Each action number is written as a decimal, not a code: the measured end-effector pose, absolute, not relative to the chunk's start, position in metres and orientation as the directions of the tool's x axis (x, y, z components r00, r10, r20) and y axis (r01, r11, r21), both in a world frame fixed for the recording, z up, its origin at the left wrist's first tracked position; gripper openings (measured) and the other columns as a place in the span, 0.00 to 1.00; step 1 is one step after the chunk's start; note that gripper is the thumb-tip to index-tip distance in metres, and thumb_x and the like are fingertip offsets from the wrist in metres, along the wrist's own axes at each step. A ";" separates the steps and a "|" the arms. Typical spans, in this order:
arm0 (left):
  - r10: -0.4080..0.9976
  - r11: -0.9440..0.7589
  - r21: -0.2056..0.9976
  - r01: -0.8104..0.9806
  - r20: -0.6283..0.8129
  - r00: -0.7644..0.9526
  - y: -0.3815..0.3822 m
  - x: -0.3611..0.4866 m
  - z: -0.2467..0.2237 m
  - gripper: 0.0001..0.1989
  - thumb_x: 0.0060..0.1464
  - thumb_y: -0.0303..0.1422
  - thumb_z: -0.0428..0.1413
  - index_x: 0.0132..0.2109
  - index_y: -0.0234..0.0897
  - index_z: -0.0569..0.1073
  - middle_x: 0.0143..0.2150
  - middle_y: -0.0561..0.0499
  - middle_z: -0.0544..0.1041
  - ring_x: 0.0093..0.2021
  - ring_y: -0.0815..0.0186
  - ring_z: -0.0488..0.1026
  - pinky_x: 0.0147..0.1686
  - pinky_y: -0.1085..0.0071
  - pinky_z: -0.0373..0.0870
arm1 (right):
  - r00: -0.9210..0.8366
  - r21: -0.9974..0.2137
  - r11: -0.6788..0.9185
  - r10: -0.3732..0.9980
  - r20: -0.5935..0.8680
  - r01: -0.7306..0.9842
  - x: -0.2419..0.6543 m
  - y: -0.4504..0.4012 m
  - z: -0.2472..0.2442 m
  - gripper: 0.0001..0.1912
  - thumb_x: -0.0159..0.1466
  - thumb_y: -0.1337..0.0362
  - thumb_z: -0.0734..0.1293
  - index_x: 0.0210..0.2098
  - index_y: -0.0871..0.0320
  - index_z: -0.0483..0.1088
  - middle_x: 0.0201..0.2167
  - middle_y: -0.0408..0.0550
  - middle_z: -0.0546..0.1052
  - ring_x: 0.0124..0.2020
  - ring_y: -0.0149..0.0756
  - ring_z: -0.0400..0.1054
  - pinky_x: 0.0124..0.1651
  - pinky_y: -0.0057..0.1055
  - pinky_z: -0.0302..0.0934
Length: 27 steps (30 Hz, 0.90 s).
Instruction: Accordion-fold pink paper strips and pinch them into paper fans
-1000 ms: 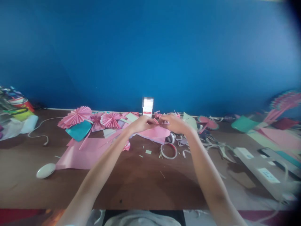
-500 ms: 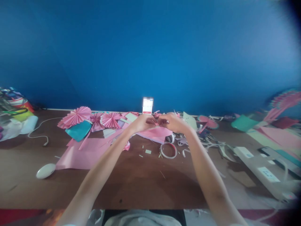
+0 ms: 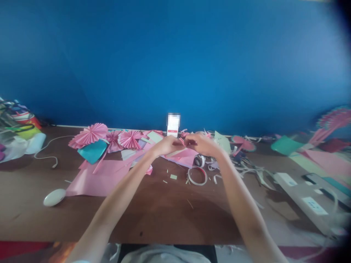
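Both arms reach forward over the brown table (image 3: 164, 215), and the hands meet near its far edge. Between the fingertips is a small folded pink paper piece (image 3: 182, 141). My left hand (image 3: 170, 144) pinches it from the left, while my right hand (image 3: 199, 144) holds it from the right with curled fingers. Just below the hands lies a pink sheet (image 3: 186, 157). A lit phone (image 3: 173, 124) stands upright behind them. Nearer to me, a roll of tape (image 3: 197, 175) lies flat beside small paper scraps (image 3: 173, 176).
Pink paper fans (image 3: 93, 135), a teal piece (image 3: 92, 151) and a large pink sheet (image 3: 98, 179) lie left, near a white mouse (image 3: 54, 197). At right are paper strips (image 3: 260, 173), a power strip (image 3: 307, 201) and a green sheet (image 3: 286, 145).
The hands stay together on the pink piece, with the fingers slightly shifted and the piece showing more upright. The whole view has moved a little.
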<state>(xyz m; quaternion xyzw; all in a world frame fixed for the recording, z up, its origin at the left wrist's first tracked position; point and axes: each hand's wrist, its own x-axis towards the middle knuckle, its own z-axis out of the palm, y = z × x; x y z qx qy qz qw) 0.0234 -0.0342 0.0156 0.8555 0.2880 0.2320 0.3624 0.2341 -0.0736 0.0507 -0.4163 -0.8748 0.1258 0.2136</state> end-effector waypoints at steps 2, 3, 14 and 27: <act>0.653 -0.582 0.749 0.317 0.198 0.731 -0.035 0.024 0.016 0.15 0.56 0.40 0.56 0.32 0.32 0.77 0.28 0.49 0.75 0.28 0.68 0.68 0.28 0.73 0.57 | -0.573 -0.398 0.633 0.773 0.273 0.664 0.233 -0.073 0.049 0.07 0.59 0.74 0.64 0.32 0.57 0.73 0.32 0.45 0.77 0.33 0.32 0.67 0.36 0.28 0.55; 0.656 -0.583 0.745 0.325 0.196 0.729 -0.035 0.025 0.015 0.14 0.55 0.40 0.57 0.32 0.31 0.77 0.28 0.49 0.75 0.28 0.68 0.68 0.28 0.73 0.56 | -0.576 -0.400 0.636 0.770 0.273 0.660 0.232 -0.072 0.048 0.07 0.59 0.74 0.64 0.32 0.57 0.73 0.32 0.45 0.77 0.33 0.32 0.67 0.37 0.28 0.55; 0.709 -0.539 0.754 0.376 0.165 0.685 -0.042 0.023 0.020 0.14 0.51 0.40 0.59 0.31 0.32 0.79 0.26 0.50 0.76 0.25 0.69 0.67 0.25 0.73 0.55 | -0.562 -0.365 0.585 0.808 0.181 0.724 0.238 -0.068 0.044 0.08 0.63 0.64 0.65 0.40 0.55 0.74 0.40 0.48 0.79 0.39 0.37 0.70 0.40 0.31 0.58; 0.763 -0.474 0.790 0.390 0.147 0.630 -0.035 0.015 0.026 0.11 0.48 0.37 0.62 0.33 0.33 0.81 0.29 0.48 0.79 0.31 0.65 0.73 0.30 0.72 0.63 | -0.509 -0.416 0.497 0.856 0.091 0.761 0.248 -0.072 0.057 0.15 0.66 0.54 0.61 0.37 0.56 0.74 0.37 0.49 0.78 0.34 0.38 0.68 0.35 0.32 0.56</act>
